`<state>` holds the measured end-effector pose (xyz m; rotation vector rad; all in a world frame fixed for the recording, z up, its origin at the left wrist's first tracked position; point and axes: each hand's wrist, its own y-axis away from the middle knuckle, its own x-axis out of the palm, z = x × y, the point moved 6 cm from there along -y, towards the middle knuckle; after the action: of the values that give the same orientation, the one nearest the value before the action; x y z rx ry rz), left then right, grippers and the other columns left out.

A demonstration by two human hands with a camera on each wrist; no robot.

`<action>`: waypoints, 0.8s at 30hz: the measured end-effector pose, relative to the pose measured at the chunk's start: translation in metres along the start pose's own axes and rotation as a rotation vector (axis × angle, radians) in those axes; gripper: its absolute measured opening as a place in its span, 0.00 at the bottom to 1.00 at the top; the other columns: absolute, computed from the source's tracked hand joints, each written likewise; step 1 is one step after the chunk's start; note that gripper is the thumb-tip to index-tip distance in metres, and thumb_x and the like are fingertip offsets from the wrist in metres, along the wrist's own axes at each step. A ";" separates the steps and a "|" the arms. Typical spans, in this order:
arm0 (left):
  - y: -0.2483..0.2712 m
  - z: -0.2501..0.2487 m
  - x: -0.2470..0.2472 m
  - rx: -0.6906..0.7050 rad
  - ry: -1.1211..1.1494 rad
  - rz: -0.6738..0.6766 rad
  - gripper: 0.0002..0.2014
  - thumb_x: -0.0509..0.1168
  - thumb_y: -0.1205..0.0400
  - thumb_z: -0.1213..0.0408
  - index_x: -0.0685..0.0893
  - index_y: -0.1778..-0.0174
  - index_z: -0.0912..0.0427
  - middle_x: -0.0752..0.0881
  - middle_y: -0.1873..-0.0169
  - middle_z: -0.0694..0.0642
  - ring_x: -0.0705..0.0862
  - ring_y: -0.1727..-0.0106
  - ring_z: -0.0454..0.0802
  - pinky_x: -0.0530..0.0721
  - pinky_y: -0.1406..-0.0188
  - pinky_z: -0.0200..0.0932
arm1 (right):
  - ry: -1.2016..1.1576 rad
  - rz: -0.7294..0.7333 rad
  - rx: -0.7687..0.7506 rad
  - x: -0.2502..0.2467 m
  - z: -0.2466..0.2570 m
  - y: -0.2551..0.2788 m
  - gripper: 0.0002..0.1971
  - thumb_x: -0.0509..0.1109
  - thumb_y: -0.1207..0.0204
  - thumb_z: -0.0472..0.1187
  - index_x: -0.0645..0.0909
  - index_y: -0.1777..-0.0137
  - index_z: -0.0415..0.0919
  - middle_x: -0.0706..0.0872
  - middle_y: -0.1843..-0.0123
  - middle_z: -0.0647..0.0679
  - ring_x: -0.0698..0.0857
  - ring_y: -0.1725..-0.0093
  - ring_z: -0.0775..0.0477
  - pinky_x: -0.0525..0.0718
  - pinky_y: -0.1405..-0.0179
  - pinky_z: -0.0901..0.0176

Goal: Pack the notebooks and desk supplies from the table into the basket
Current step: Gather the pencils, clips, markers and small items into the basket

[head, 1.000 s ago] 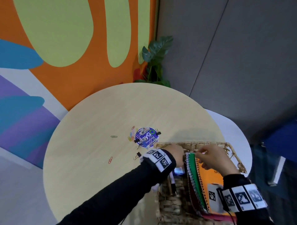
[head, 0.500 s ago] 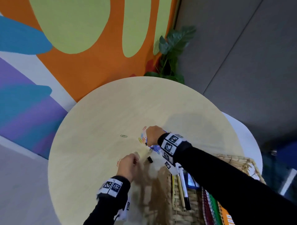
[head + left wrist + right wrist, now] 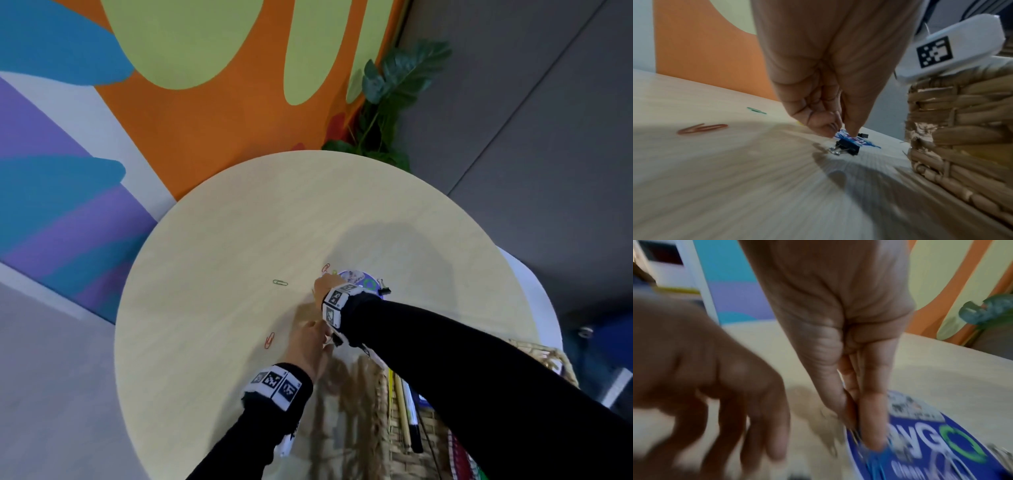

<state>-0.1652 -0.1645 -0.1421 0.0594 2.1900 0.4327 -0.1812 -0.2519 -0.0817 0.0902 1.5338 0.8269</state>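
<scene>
On the round wooden table (image 3: 222, 257) my right hand (image 3: 325, 286) reaches across my left arm. Its straight fingers (image 3: 872, 426) touch the left edge of a round blue card (image 3: 363, 279) (image 3: 931, 443), where blurred coloured paper clips lie. My left hand (image 3: 327, 337) (image 3: 840, 129) hangs nearer to me. Thumb and forefinger pinch together right over a black binder clip (image 3: 337, 340) (image 3: 846, 147), and a silvery wire shows between them. The wicker basket (image 3: 534, 349) (image 3: 962, 129) stands just right of that clip, holding pens (image 3: 411, 411) and notebooks (image 3: 459, 452).
Loose paper clips lie to the left: a green one (image 3: 280, 282) (image 3: 756, 110), a red one (image 3: 270, 340) (image 3: 701, 128) and another red one (image 3: 325, 267) by the card. A second binder clip (image 3: 385, 290) sits at the card's right. A plant (image 3: 387, 102) stands behind the table.
Both hands left the basket. The right hand crossed over to the blue card's edge, and the left hand came down on the black binder clip. The view swung left.
</scene>
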 end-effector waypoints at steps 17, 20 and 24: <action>-0.032 -0.044 -0.010 0.064 -0.218 0.137 0.09 0.66 0.23 0.68 0.87 0.51 0.67 0.88 0.49 0.62 0.86 0.44 0.61 0.83 0.47 0.48 | -0.032 0.043 0.239 -0.019 -0.141 0.159 0.05 0.73 0.30 0.33 0.87 0.56 0.33 0.90 0.59 0.42 0.90 0.56 0.41 0.88 0.58 0.53; -0.031 -0.054 -0.033 0.078 -0.133 0.048 0.05 0.65 0.25 0.70 0.86 0.58 0.61 0.89 0.50 0.62 0.85 0.45 0.60 0.78 0.54 0.43 | 0.108 0.191 0.247 0.039 -0.145 0.159 0.10 0.72 0.27 0.32 0.77 0.68 0.35 0.75 0.70 0.44 0.78 0.70 0.45 0.77 0.65 0.54; -0.003 -0.084 -0.072 0.150 -0.082 -0.054 0.03 0.69 0.28 0.66 0.85 0.63 0.52 0.90 0.55 0.56 0.85 0.48 0.58 0.80 0.51 0.44 | 0.162 0.367 0.261 0.081 -0.142 0.152 0.03 0.64 0.20 0.30 0.75 0.55 0.35 0.70 0.71 0.45 0.70 0.74 0.47 0.76 0.58 0.56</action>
<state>-0.1866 -0.2058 -0.0415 0.0972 2.1348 0.2311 -0.3851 -0.1602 -0.0801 0.5202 1.8034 0.9328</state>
